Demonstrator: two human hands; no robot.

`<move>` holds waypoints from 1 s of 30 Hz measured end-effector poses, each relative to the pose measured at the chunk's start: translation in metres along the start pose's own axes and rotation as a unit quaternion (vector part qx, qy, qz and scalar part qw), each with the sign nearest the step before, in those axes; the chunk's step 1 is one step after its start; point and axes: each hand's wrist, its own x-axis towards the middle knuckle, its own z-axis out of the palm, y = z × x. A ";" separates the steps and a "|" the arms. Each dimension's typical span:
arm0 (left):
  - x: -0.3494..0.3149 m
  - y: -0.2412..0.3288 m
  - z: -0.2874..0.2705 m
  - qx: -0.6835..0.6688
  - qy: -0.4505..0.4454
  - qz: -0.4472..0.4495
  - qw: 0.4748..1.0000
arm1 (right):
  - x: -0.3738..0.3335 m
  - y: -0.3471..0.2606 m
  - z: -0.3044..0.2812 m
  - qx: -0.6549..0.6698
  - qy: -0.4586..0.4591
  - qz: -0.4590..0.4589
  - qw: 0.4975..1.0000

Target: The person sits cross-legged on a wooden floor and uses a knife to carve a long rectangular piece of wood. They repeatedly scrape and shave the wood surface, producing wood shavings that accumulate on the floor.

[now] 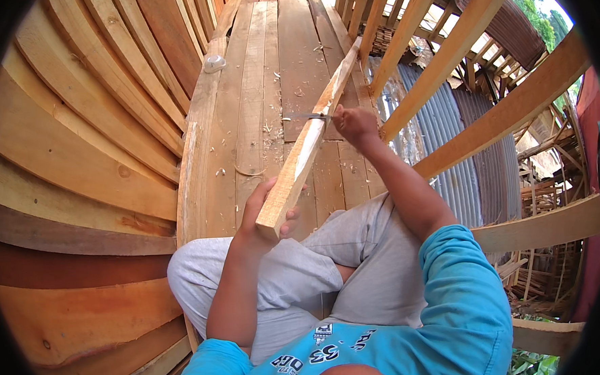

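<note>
I sit cross-legged on a deck of wooden planks (254, 88). My left hand (264, 213) grips the near end of a long pale wooden stick (311, 136) that slants up and away from me. My right hand (354, 125) is closed on a knife handle beside the stick's middle. The thin metal blade (303, 117) lies across the stick, pointing left.
Curved hull planks (87, 131) rise on my left. Slanted timber ribs (486, 120) stand on the right, with corrugated metal sheet (446, 119) behind them. Wood shavings lie scattered on the deck, and a small pale object (213, 63) sits at the deck's left edge.
</note>
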 end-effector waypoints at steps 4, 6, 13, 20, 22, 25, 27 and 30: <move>-0.001 0.019 -0.004 -0.111 -0.062 -0.065 0.990 | 0.004 -0.021 0.005 -0.042 -0.002 0.029 0.999; 0.001 0.025 -0.038 -0.052 -0.177 -0.056 0.981 | -0.004 -0.053 -0.008 -0.019 -0.013 -0.016 1.000; 0.004 0.004 0.004 -0.015 -0.010 -0.019 1.000 | 0.005 -0.006 0.011 -0.020 0.040 -0.034 0.998; -0.004 0.007 0.004 0.058 0.003 -0.006 0.998 | 0.022 0.022 -0.004 -0.085 -0.045 0.124 0.988; -0.007 0.001 0.012 0.084 0.029 -0.004 0.996 | 0.033 0.061 -0.008 -0.103 -0.080 0.264 0.956; -0.008 0.003 0.006 0.095 0.029 0.003 0.995 | 0.037 0.059 -0.017 -0.030 -0.155 0.331 0.930; -0.008 0.007 0.001 0.085 0.016 0.000 0.996 | 0.034 0.044 -0.017 0.065 -0.165 0.268 0.947; -0.008 0.010 0.002 0.072 0.007 -0.010 0.997 | 0.025 0.024 -0.023 0.170 -0.194 0.179 0.949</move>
